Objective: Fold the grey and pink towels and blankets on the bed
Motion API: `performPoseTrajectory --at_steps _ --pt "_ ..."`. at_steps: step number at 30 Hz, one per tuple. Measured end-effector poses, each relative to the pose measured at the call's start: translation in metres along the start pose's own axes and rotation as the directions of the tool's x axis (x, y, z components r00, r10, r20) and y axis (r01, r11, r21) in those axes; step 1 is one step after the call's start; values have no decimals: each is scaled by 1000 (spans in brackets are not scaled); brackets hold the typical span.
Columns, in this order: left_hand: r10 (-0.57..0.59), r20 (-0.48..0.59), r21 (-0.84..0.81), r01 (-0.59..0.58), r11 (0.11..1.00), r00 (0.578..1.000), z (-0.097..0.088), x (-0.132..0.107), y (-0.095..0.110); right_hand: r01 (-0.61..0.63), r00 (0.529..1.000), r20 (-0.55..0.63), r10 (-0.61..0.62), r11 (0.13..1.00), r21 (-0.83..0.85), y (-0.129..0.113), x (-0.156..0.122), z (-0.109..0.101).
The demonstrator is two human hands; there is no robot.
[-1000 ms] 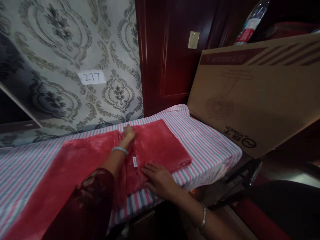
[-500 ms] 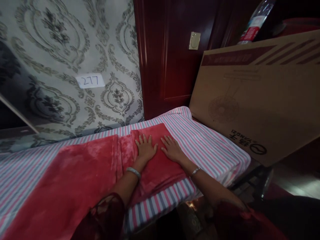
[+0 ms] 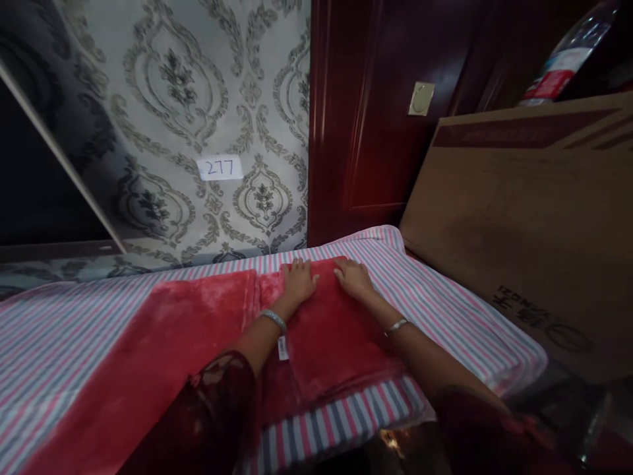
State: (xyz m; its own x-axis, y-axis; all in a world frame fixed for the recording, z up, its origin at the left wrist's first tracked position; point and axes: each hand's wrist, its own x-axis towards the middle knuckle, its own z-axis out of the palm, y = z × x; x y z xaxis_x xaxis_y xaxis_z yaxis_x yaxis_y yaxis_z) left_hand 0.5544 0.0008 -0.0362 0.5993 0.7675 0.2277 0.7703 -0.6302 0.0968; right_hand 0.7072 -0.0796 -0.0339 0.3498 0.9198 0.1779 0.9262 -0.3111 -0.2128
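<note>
A red plush blanket [image 3: 198, 330] lies partly folded on a bed. Its right part forms a flat, layered section [image 3: 341, 336], and a small white tag [image 3: 282, 348] shows at that section's left side. My left hand [image 3: 301, 282] rests palm down near the far left corner of the layered section, thumb held apart from the fingers. Across a narrow strip of red cloth, my right hand [image 3: 354, 278] touches the far right corner, its fingers slightly bent and its thumb apart. Neither hand visibly grips the cloth, though the fingertips at the far edge are hard to make out.
Beneath the blanket is a striped sheet [image 3: 445, 316] in pink, grey and white. A large cardboard box [image 3: 514, 211] stands at the right, with a plastic bottle [image 3: 558, 69] above it. Patterned wallpaper [image 3: 267, 125] and a dark red wooden panel [image 3: 366, 132] are behind.
Both hands have slid from the middle of the layered section to its far edge, their fingers now less spread. The white tag has come into sight. My view has shifted left.
</note>
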Motion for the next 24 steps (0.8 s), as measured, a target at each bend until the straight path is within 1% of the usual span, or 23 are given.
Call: performPoseTrajectory --at_steps 1,3,6,8,10,12,14,16,18,19,20,21,22,24 --pt "14 21 16 -14 1000 1000 1 4 -6 1 1000 -16 -1 1000 -7 -3 8 3" --pt "-19 67 34 17 999 998 8 10 -18 1 1000 -8 -1 1000 -19 -6 18 17" --pt "-112 95 34 109 993 989 27 10 -33 8 998 58 -8 1000 -9 -1 23 45" --pt "-121 91 19 120 993 988 38 9 -39 -1 997 79 0 1000 10 4 22 58" --pt "-108 84 0 108 994 991 45 8 -42 -9 996 88 7 1000 22 9 22 63" --pt "-103 76 -19 104 994 992 47 10 -42 -20 995 94 17 999 26 11 22 63" --pt "-99 79 -36 102 994 992 44 12 -42 -22 995 98 20 1000 21 10 23 60" --pt "-100 131 -62 109 992 986 37 15 -43 -26 994 108 24 1000 15 8 23 56" --pt "-111 223 -102 137 985 969 25 16 -41 -25 991 133 22 1000 15 6 24 50" --pt "-119 254 -120 154 981 960 18 14 -39 -23 988 151 20 1000 19 6 23 46" --pt "-121 260 -132 159 978 958 10 10 -36 -22 987 160 19 1000 22 7 21 42" --pt "-109 237 -139 144 980 965 3 4 -32 -27 988 153 24 999 22 9 18 37" --pt "-75 197 -144 105 984 977 -3 -6 -27 -41 991 129 39 999 19 12 13 32" --pt "48 124 -159 -27 987 991 -10 -35 -16 -98 994 49 98 995 10 20 -2 23"
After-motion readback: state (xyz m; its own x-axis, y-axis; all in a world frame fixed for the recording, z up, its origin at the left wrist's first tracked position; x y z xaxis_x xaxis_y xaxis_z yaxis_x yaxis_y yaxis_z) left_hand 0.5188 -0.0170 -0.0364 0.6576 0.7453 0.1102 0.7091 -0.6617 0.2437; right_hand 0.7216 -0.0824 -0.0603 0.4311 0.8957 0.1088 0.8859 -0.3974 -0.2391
